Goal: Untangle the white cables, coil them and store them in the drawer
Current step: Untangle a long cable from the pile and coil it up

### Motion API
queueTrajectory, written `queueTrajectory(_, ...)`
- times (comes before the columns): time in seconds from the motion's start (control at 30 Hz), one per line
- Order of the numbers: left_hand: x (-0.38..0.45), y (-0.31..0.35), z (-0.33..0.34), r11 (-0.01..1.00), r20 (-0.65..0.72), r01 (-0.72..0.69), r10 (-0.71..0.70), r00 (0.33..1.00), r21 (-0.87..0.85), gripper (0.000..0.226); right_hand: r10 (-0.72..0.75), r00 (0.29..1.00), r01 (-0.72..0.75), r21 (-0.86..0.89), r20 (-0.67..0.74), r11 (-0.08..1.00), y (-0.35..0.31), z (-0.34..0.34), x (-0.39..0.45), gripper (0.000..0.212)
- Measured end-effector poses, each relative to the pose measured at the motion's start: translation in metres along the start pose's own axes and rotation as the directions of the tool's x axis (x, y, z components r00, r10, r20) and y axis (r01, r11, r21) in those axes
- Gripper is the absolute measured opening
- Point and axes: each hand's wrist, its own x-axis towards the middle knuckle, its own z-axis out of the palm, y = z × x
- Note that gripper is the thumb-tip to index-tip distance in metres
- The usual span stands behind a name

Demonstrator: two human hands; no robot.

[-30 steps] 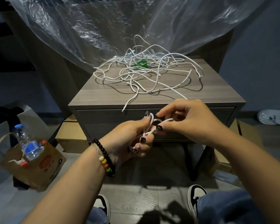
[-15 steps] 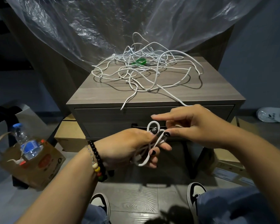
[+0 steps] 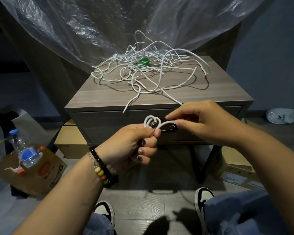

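Coiling advances: left hand (image 3: 134,143) now clamps two loops of white cable (image 3: 151,121), up from one; right hand (image 3: 199,122) pinches the feed strand.

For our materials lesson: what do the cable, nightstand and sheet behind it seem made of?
Cable: probably matte white rubbery plastic; it bends in soft loops.
Nightstand: grey wood-grain board, likely laminate.
Sheet: thin clear plastic film, crinkled and glossy.

I can't read any text here (the bottle (image 3: 25,150) label and cardboard box (image 3: 46,172) prints are too blurred).
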Motion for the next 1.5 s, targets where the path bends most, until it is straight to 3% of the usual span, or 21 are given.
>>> queueTrajectory(0.13, 0.003, 0.007, -0.006, 0.997, -0.078, -0.062, 0.058, 0.995, -0.048, 0.007, -0.014, 1.0, 0.012, -0.161, -0.011, 0.987, 0.006, -0.006, -0.001, 0.018)
queueTrajectory(0.33, -0.005, 0.023, -0.023, 0.979, -0.192, -0.185, 0.166, 0.967, -0.086, 0.008, -0.102, 0.988, 0.067, -0.266, -0.119, 0.962, 0.005, -0.009, -0.003, 0.039)
queueTrajectory(0.47, -0.013, 0.028, -0.035, 0.95, -0.278, -0.287, 0.246, 0.929, -0.119, 0.007, -0.095, 0.968, 0.043, -0.215, -0.233, 0.976, 0.012, -0.013, -0.005, 0.023)
queueTrajectory(0.57, -0.01, 0.023, -0.034, 0.941, -0.324, -0.335, 0.301, 0.897, -0.053, 0.009, -0.099, 0.95, 0.041, -0.197, -0.297, 0.979, 0.012, -0.003, -0.004, 0.015)
queueTrajectory(0.8, 0.005, 0.006, -0.02, 0.95, -0.384, -0.278, 0.312, 0.869, 0.143, 0.028, -0.199, 0.893, 0.105, -0.242, -0.403, 0.965, -0.003, 0.036, 0.002, 0.023)
queueTrajectory(1.1, 0.009, 0.004, -0.02, 0.96, -0.392, -0.262, 0.278, 0.877, 0.095, 0.031, -0.392, 0.884, 0.214, -0.525, -0.255, 0.824, -0.025, 0.058, -0.001, 0.027)
queueTrajectory(1.3, 0.007, 0.001, -0.016, 0.906, -0.352, -0.381, 0.423, 0.835, 0.186, 0.027, -0.41, 0.897, 0.235, -0.603, -0.168, 0.762, -0.034, 0.071, -0.004, 0.004)
queueTrajectory(1.5, 0.013, 0.0, -0.016, 0.896, -0.462, -0.365, 0.444, 0.768, 0.254, 0.01, -0.43, 0.89, 0.257, -0.61, -0.153, 0.749, -0.039, 0.079, -0.006, 0.01)
